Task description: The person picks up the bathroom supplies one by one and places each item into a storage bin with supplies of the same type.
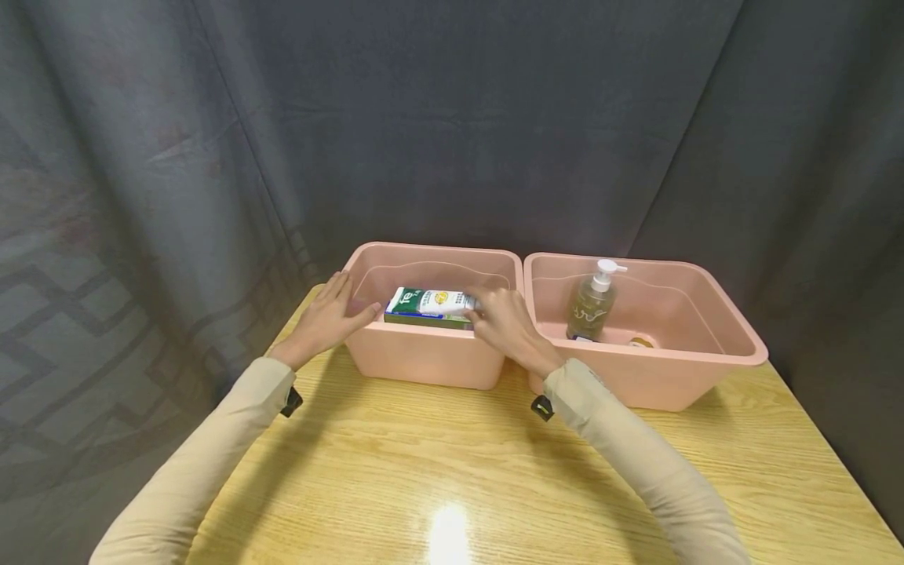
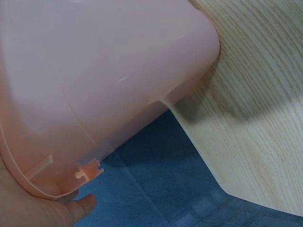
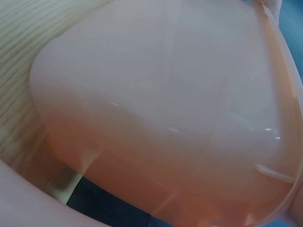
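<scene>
My left hand [image 1: 328, 318] rests on the left corner of the left pink bin [image 1: 424, 357], its fingers extended along the side rim and its thumb over the front rim. In the left wrist view, part of that hand [image 2: 42, 213] shows against the rim. Inside the bin, a white-and-green squeeze tube [image 1: 431, 301] lies over a green-and-blue box [image 1: 424, 320]. My right hand [image 1: 504, 322] reaches over the front rim at the bin's right end and pinches the tube's right end, which its fingers partly hide. The right wrist view mostly shows the pink bin's outer wall [image 3: 156, 94].
A second pink bin [image 1: 636, 377] stands close on the right. It contains a pump bottle [image 1: 592, 306] with a white top and a small round yellowish item [image 1: 641, 343]. Both bins stand on a wooden table [image 1: 395, 455], with a grey curtain [image 1: 452, 141] behind.
</scene>
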### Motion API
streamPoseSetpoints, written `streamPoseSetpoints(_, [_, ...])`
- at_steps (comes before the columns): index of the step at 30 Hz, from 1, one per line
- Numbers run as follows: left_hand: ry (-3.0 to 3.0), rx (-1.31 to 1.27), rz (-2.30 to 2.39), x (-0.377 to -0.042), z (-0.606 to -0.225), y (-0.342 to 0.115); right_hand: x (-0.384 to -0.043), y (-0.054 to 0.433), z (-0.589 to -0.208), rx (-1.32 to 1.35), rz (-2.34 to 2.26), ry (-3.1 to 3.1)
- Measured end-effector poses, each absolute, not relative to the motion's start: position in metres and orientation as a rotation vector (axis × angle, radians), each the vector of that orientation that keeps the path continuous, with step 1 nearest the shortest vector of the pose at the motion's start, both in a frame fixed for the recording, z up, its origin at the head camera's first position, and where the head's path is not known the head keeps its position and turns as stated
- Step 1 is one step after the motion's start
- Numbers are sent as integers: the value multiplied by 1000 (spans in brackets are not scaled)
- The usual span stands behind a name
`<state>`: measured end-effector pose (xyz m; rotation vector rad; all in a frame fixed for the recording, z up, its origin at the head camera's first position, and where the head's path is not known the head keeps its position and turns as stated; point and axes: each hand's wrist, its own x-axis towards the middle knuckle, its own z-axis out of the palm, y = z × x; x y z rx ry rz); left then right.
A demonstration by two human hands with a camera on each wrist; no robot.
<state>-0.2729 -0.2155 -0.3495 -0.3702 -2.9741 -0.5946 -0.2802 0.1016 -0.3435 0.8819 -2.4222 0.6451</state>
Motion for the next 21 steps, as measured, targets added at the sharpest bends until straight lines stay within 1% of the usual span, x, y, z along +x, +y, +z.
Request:
streamPoseSetpoints(11, [-2976,-376,-607,-273,-348,-216,-281,101,-343,890,611,-2433])
streamPoseSetpoints(21, [-2965,-371,-565,-274,-350,-215,-285,102,-342,893,702,-2529])
